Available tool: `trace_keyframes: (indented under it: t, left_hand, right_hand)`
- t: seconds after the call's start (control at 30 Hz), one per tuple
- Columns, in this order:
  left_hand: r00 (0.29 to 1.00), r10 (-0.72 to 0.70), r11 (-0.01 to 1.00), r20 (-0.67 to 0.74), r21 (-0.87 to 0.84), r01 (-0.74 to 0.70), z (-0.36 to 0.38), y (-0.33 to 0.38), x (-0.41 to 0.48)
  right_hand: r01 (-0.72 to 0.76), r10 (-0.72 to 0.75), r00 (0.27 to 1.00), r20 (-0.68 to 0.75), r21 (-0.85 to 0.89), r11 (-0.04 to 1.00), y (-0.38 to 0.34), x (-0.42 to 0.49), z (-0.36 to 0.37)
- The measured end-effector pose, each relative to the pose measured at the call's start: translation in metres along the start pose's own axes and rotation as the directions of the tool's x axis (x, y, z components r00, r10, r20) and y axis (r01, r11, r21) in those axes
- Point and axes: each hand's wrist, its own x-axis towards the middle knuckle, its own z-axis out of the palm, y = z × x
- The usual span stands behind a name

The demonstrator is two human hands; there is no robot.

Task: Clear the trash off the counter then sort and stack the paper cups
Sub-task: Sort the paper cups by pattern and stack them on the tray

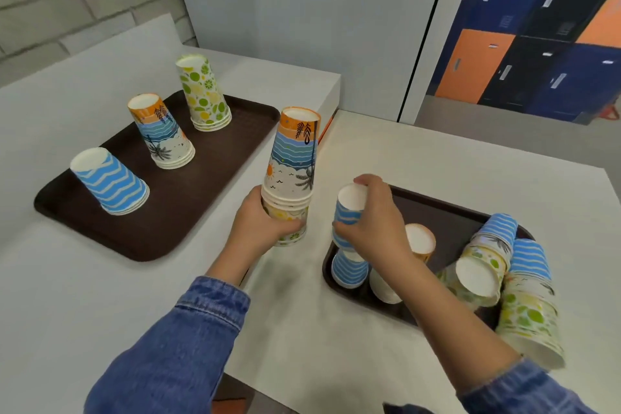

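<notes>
The tabletop carries two brown trays, and the biggest risk stands between them. The tall mixed stack, upside down, is held only at its base by the left hand, whose fingers wrap the lowest lime-print cups. In my judgement, a nudge from the right forearm or a slackened grip could topple it onto the right tray or off the edge. On that tray the jumble of cups lies tipped at the near right corner, close to the right sleeve. A careless sweep there could roll some off. The right hand grips a blue wave cup from above, fingers curled round its sides, just right of the tall stack. Squeezing hard could crush the thin paper. The sorted stacks stand on the left tray, well apart from both hands.
</notes>
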Motion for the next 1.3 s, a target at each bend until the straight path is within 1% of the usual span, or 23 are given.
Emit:
trace_keyframes:
  t: [0.1, 0.23, 0.3, 0.4, 0.43, 0.47, 0.5, 0.57, 0.6, 0.63, 0.67, 0.7, 0.73, 0.8, 0.87, 1.0, 1.07, 1.2, 1.3]
  left_hand:
    - [1.0, 0.021, 1.0, 0.021, -0.023, -0.021, -0.001, 0.002, 0.003]
    - [0.998, 0.028, 0.997, 0.047, -0.066, -0.025, -0.003, 0.004, 0.006]
    - [0.998, 0.029, 0.996, 0.062, -0.082, -0.024, -0.002, 0.004, 0.006]
    - [0.996, 0.037, 0.996, 0.078, -0.086, -0.03, 0.0, 0.006, 0.007]
    - [0.996, 0.039, 0.996, 0.083, -0.085, -0.032, 0.0, 0.007, 0.007]
    - [0.995, 0.043, 0.996, 0.086, -0.084, -0.036, 0.001, 0.008, 0.007]
    - [0.995, 0.048, 0.996, 0.089, -0.083, -0.04, 0.001, 0.009, 0.007]
    - [0.994, 0.059, 0.996, 0.09, -0.077, -0.052, 0.002, 0.011, 0.006]
    - [0.994, 0.068, 0.996, 0.088, -0.07, -0.062, 0.002, 0.011, 0.005]
    - [0.993, 0.079, 0.996, 0.089, -0.058, -0.074, 0.004, 0.012, 0.003]
    - [0.992, 0.091, 0.995, 0.092, -0.034, -0.089, 0.005, 0.014, 0.001]
    - [0.99, 0.108, 0.994, 0.095, -0.002, -0.108, 0.007, 0.016, -0.001]
    - [0.988, 0.124, 0.991, 0.096, 0.031, -0.128, 0.01, 0.019, -0.004]
    - [0.982, 0.159, 0.985, 0.101, 0.056, -0.165, 0.015, 0.027, -0.009]
    - [0.979, 0.18, 0.98, 0.1, 0.071, -0.187, 0.018, 0.036, -0.014]
    - [0.974, 0.203, 0.964, 0.099, 0.152, -0.217, 0.021, 0.041, -0.017]
    - [0.974, 0.203, 0.958, 0.1, 0.185, -0.218, 0.023, 0.04, -0.02]
    - [0.974, 0.219, 0.954, 0.065, 0.196, -0.227, 0.031, 0.042, -0.026]
    - [0.972, 0.223, 0.942, 0.069, 0.24, -0.233, 0.034, 0.04, -0.027]
  right_hand:
    - [-0.023, 0.026, 1.0, 0.015, -0.136, 0.99, 0.013, -0.004, 0.021]
    - [-0.067, 0.097, 0.992, 0.077, -0.325, 0.943, 0.03, -0.007, 0.043]
    - [-0.07, 0.121, 0.989, 0.089, -0.441, 0.895, 0.035, -0.009, 0.05]
    - [-0.037, 0.166, 0.974, 0.152, -0.62, 0.784, 0.037, -0.01, 0.057]
    - [-0.012, 0.177, 0.965, 0.192, -0.643, 0.765, 0.035, -0.01, 0.056]
    - [0.009, 0.179, 0.957, 0.229, -0.638, 0.77, 0.029, -0.01, 0.048]
    - [0.008, 0.171, 0.954, 0.248, -0.589, 0.808, 0.019, -0.007, 0.036]
    - [-0.025, 0.115, 0.968, 0.225, -0.367, 0.93, -0.008, 0.002, 0.003]
    - [-0.049, 0.089, 0.975, 0.202, -0.197, 0.979, -0.022, 0.007, -0.015]
    - [-0.059, 0.056, 0.983, 0.174, 0.013, 0.998, -0.036, 0.011, -0.029]
    - [-0.06, 0.029, 0.989, 0.142, 0.22, 0.974, -0.046, 0.015, -0.038]
    - [-0.038, 0.001, 0.995, 0.103, 0.36, 0.932, -0.053, 0.019, -0.044]
    - [-0.004, -0.024, 0.998, 0.059, 0.436, 0.9, -0.058, 0.022, -0.047]
    - [0.027, -0.021, 1.0, -0.018, 0.526, 0.85, -0.062, 0.025, -0.048]
    - [0.03, 0.015, 0.997, -0.073, 0.583, 0.812, -0.061, 0.028, -0.048]
    - [0.024, 0.069, 0.992, -0.11, 0.676, 0.736, -0.05, 0.03, -0.057]
    - [0.031, 0.086, 0.987, -0.136, 0.687, 0.726, -0.048, 0.031, -0.064]
    - [0.048, 0.085, 0.985, -0.15, 0.71, 0.703, -0.042, 0.031, -0.072]
    - [0.069, 0.136, 0.971, -0.197, 0.773, 0.63, -0.034, 0.033, -0.086]
